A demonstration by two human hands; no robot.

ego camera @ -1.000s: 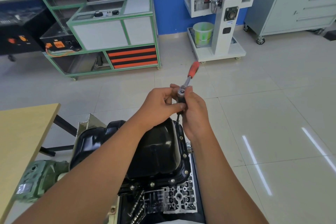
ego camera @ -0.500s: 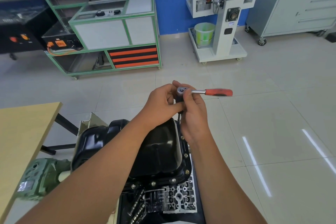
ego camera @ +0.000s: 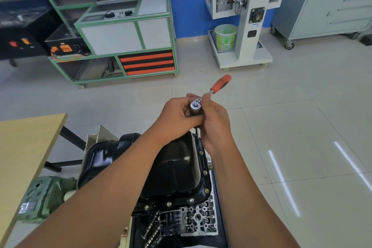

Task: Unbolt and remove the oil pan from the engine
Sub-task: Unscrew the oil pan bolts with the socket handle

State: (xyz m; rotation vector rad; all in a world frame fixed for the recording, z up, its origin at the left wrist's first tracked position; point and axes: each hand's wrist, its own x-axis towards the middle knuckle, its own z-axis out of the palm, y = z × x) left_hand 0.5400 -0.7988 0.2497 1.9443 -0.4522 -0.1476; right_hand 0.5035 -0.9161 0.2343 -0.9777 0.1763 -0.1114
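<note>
Overhead, both hands' fingers grip the ratchet [ego camera: 198,106] above the oil pan [ego camera: 177,167], forearms hiding its middle.

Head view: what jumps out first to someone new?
Centre frame, both hands, left hand and right hand, grip a steel ratchet wrench with a red handle, the handle pointing up and to the right. Directly below sits the glossy black metal oil pan with bolts along its rim. Behind, a white machine stand against the blue wall holds a pale green bucket.
</note>
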